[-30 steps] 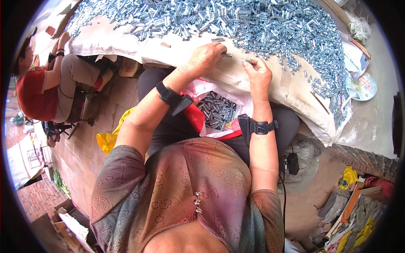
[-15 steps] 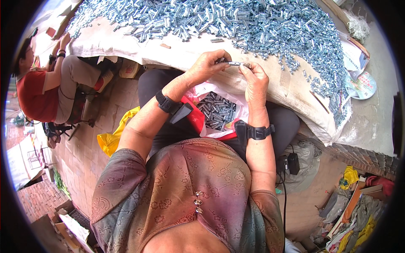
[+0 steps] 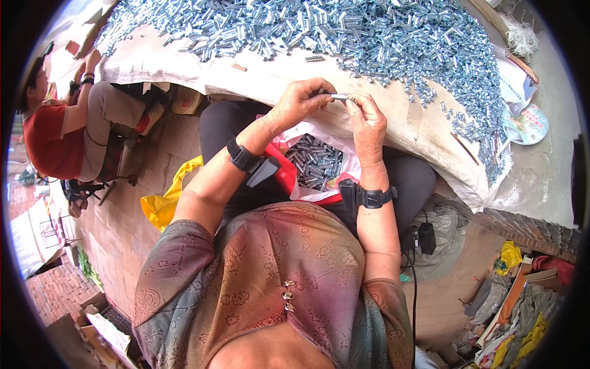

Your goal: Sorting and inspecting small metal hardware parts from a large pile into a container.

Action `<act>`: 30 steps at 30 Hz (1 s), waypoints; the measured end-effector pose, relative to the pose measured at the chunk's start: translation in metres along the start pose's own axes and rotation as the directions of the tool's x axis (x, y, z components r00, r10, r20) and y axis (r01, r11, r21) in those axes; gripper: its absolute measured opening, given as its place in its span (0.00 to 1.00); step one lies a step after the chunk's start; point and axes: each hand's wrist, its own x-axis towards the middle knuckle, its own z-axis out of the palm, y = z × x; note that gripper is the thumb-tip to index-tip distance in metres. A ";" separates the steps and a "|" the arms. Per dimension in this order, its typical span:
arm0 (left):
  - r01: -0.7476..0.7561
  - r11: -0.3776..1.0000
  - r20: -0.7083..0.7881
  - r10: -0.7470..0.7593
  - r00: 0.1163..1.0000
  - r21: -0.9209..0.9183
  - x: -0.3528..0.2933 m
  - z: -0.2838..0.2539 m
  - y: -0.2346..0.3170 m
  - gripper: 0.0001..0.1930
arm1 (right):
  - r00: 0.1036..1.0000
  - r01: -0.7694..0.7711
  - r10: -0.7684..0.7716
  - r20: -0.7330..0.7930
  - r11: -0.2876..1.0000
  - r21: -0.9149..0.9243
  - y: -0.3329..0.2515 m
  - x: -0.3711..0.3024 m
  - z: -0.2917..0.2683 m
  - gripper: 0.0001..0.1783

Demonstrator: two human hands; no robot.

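Observation:
Between my two hands a small silvery metal sleeve [image 3: 338,96] lies nearly level, above the front edge of the covered table. The fingers of my left hand [image 3: 301,103] are closed round its left end. My right hand [image 3: 369,121] pinches the other end between thumb and fingertips. Any smaller part inside the fingers is hidden. Below my hands, a red and white plastic bag [image 3: 286,172] sits open in my lap. It holds many dark grey metal pieces [image 3: 314,163] of similar size.
A large heap of bluish metal sleeves and small bits [image 3: 295,27] covers the pale cloth [image 3: 270,80] ahead. A round plastic lid [image 3: 527,124] lies at the right. At far left sits another person in a red shirt [image 3: 52,138]. A yellow bag [image 3: 166,203] lies left of me.
Both hands have shifted slightly down, the right one also a little left. The sleeve stays between them, a bit lower than before.

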 end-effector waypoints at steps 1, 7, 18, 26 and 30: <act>-0.001 1.000 -0.001 0.001 1.000 -0.002 -0.003 0.000 -0.001 0.07 | 0.988 -0.100 0.098 0.119 0.995 0.014 -0.005 0.002 -0.007 0.05; -0.091 0.969 0.378 -0.002 0.926 0.228 -0.010 0.005 0.005 0.13 | 0.961 -0.202 0.237 0.141 0.954 -0.223 0.013 0.019 -0.034 0.06; -0.066 0.466 -0.081 0.288 0.954 0.882 0.070 -0.033 -0.029 0.07 | 0.985 0.170 -0.068 0.158 0.510 -0.843 0.051 0.054 -0.019 0.07; -0.064 0.614 -0.071 0.193 0.979 0.787 0.066 -0.027 -0.036 0.09 | 1.000 -0.015 0.020 0.001 0.791 -0.612 0.047 0.044 -0.017 0.06; 0.062 0.979 -0.135 -0.036 0.990 0.193 0.044 -0.016 -0.012 0.11 | 0.983 -0.169 0.148 -0.109 0.961 -0.218 0.037 0.032 -0.008 0.05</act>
